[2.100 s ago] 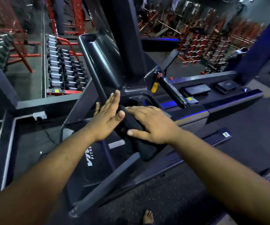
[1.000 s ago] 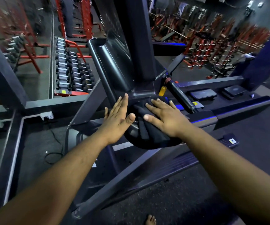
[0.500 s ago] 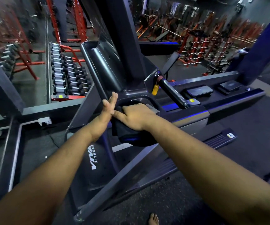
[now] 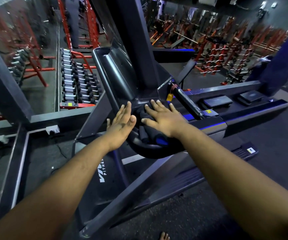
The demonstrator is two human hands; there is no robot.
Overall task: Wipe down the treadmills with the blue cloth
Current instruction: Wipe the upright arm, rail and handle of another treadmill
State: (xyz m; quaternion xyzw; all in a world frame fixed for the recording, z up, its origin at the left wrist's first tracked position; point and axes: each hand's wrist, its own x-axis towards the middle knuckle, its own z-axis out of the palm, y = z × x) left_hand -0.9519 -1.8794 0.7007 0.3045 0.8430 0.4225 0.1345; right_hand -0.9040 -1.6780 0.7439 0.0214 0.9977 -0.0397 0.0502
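Right hand (image 4: 162, 116) flat, fingers spread, pressing cloth (image 4: 148, 134) on treadmill (image 4: 115, 78)

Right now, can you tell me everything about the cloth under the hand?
The cloth looks dark, nearly black, with one bright blue patch near its lower edge. It seems soft and thick, bunched into rolled folds instead of lying flat. It sits on the treadmill, on a curved dark part below the post. The right hand presses down on it with flat, spread fingers, hiding its upper part. The left hand is beside it.
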